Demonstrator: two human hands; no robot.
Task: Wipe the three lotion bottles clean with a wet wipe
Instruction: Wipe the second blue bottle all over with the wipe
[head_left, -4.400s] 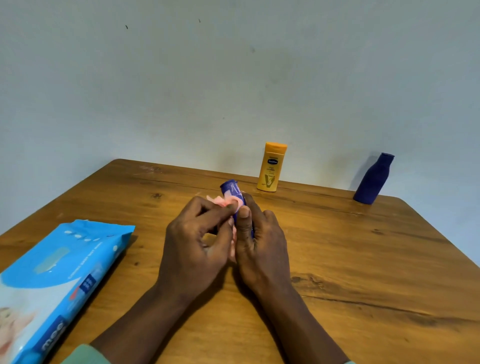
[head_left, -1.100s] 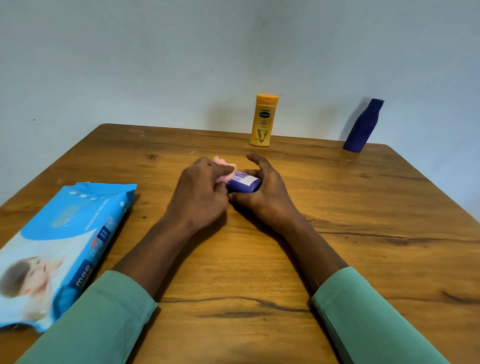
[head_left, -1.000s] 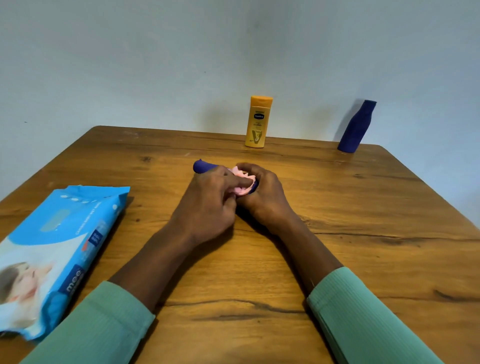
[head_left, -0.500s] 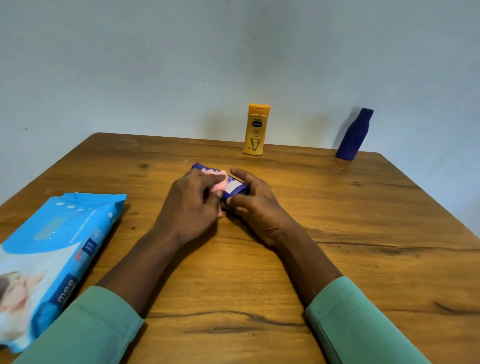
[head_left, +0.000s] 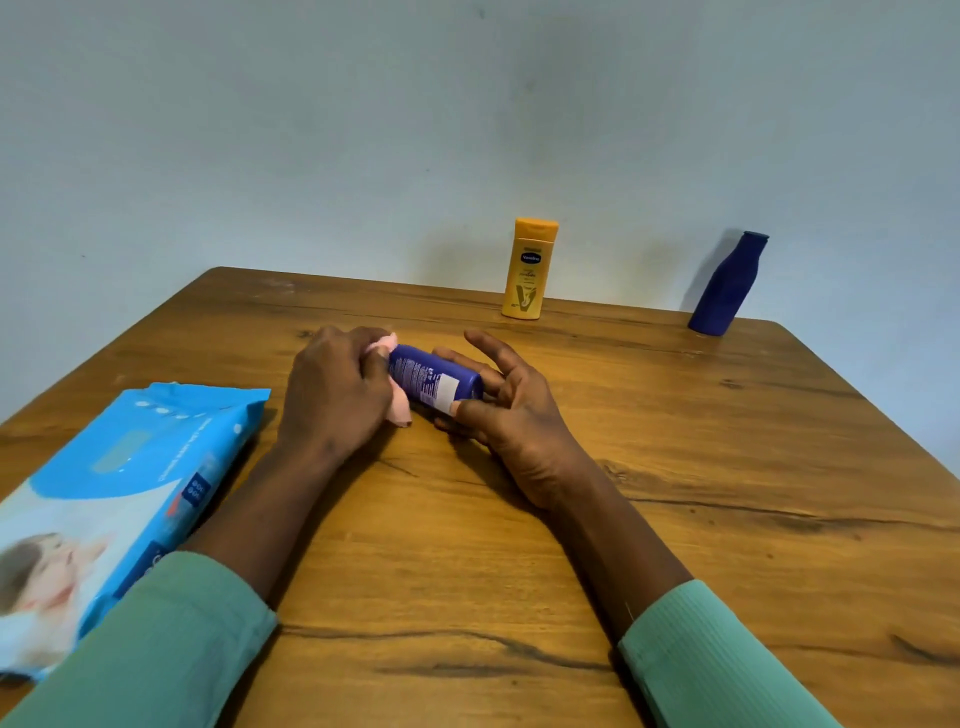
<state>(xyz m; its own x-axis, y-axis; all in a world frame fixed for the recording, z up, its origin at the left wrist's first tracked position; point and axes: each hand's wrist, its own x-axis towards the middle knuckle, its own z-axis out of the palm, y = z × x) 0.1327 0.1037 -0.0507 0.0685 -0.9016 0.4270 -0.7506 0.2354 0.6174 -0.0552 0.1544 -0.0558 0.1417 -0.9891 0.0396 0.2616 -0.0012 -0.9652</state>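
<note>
A small dark blue lotion bottle (head_left: 434, 382) lies on its side between my hands, its printed label facing up. My right hand (head_left: 506, 415) grips its right end with thumb and fingers. My left hand (head_left: 337, 392) is closed around a pink wet wipe (head_left: 397, 408), pressed against the bottle's left end, which is hidden. A yellow lotion bottle (head_left: 530, 270) stands upright at the table's far edge. A tall dark blue bottle (head_left: 727, 286) stands at the far right corner.
A light blue pack of wet wipes (head_left: 119, 499) lies flat at the left of the wooden table (head_left: 675, 493). A pale wall rises right behind the far edge. Green sleeves cover both forearms.
The bottle has been turned and shifted between my hands, label now up. The wipe has slid from the bottle's middle to its left end. The camera view has tilted slightly.
</note>
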